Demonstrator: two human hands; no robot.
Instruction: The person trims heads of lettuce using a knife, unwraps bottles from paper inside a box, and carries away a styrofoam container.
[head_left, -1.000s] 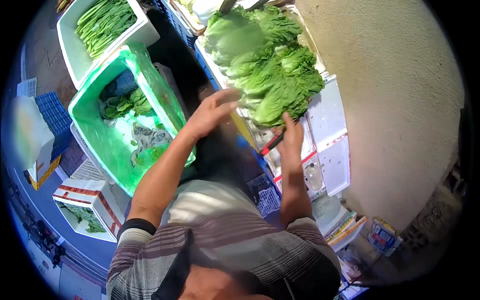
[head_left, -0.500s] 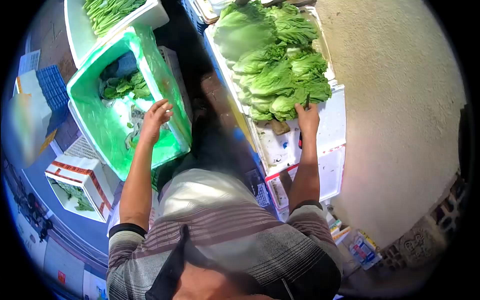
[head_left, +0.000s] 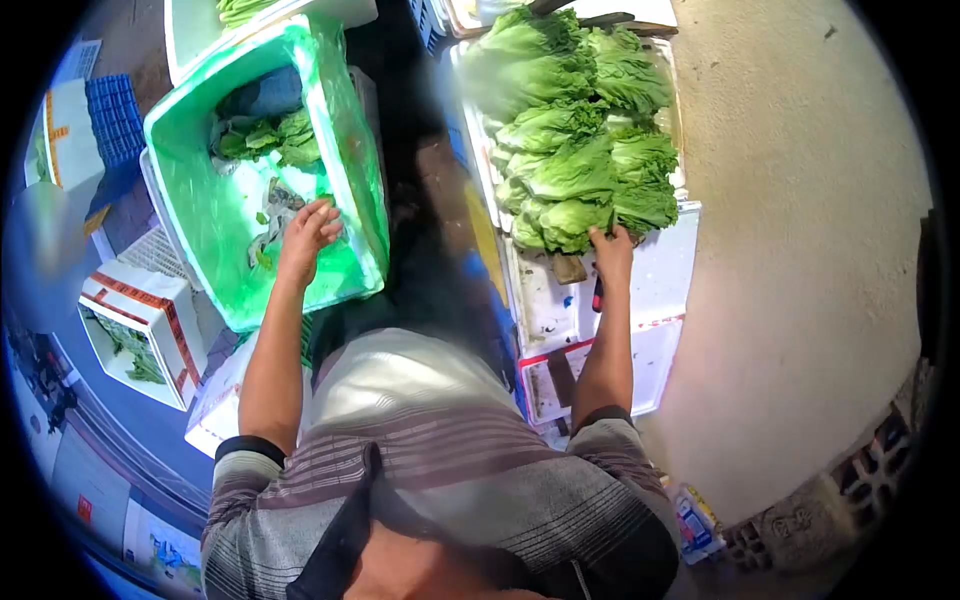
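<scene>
My left hand (head_left: 311,240) hangs over the near right part of a green-lined foam box (head_left: 180,215), loosely curled, its fingers apart and nothing visible in them. Beneath it are loose green leaves (head_left: 298,148) and greyish scraps. My right hand (head_left: 615,258) reaches the near edge of a pile of leafy lettuce (head_left: 572,170) in a white foam box, thumb and fingertips against the leaves. A knife with a red-and-black handle (head_left: 598,295) shows under the wrist and appears to lie in the palm. Its blade is hidden now. A brown block (head_left: 569,268) sits beside the lettuce.
A white lid (head_left: 665,270) adjoins the lettuce box, and a red-edged tray (head_left: 545,390) is nearer me. More boxes stand left, including a white box with orange tape (head_left: 145,335). A dark gap separates the two work boxes. A pale wall or floor surface (head_left: 800,250) spans the right.
The whole view has shifted slightly as my head moved. The dark blade that stuck up past my right fingers no longer shows. Both hands stay in nearly the same places.
</scene>
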